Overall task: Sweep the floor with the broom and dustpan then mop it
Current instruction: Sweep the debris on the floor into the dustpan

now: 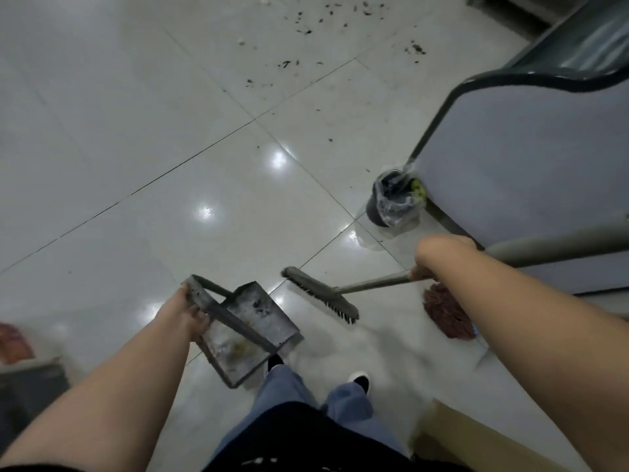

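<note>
Dustpan [253,330], broom [323,298]: unlabelled.

glossy pale grey tiled floor [136,131], dark grout lines. dark scattered debris [306,32] at far end. small dark bin with clear plastic liner [394,199] standing by the table. reddish-brown mop head [446,315] on tiles.

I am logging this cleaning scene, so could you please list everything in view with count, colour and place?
dustpan: one, grey metal, lower centre, held above the floor
broom: one, grey head with dark bristles, right of the dustpan
mop: one, reddish head, lower right
bin: one, dark with clear liner, beside the counter
counter: one, pale grey, right
debris: scattered, dark, top centre
floor: white glossy tiles
left hand: grips the dustpan handle
right hand: grips the broom handle
</note>
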### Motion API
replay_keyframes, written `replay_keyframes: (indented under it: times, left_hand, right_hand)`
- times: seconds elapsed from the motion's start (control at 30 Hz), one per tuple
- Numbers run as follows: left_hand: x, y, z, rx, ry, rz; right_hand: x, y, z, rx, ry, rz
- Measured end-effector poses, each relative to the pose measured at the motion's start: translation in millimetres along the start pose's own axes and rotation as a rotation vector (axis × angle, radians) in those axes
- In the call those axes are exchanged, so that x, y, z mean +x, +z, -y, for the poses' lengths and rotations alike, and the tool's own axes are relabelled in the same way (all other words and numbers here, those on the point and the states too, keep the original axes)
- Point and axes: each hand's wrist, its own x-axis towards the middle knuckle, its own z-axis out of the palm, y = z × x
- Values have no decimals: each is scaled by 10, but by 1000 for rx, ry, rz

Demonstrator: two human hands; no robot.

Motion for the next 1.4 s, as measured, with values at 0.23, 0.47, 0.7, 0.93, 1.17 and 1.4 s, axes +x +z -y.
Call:
replay_keyframes:
  times: [0.23,0.47,0.7,0.93,1.17,1.4]
  left_hand:
    - [91,-288,-148,-447,-101,-20]
    - [234,-1,-306,-431,-96,37]
    - [438,834,-698,-233,-20,64]
    - [548,1874,-1130,-105,9,64]
    - [1095,2451,-1224,-95,-66,133]
    - [1560,2670,-1131,-116,-168,141]
  right_hand:
    - [255,-158,371,109,54,20]
    - [566,-155,452,338,52,66]
    - [1250,-256,493,835,109,89]
    - [1955,-818,714,1035,154,178]
    - [2414,-1382,1133,1020,147,388]
    - [2640,-1339,1576,1346,22,484]
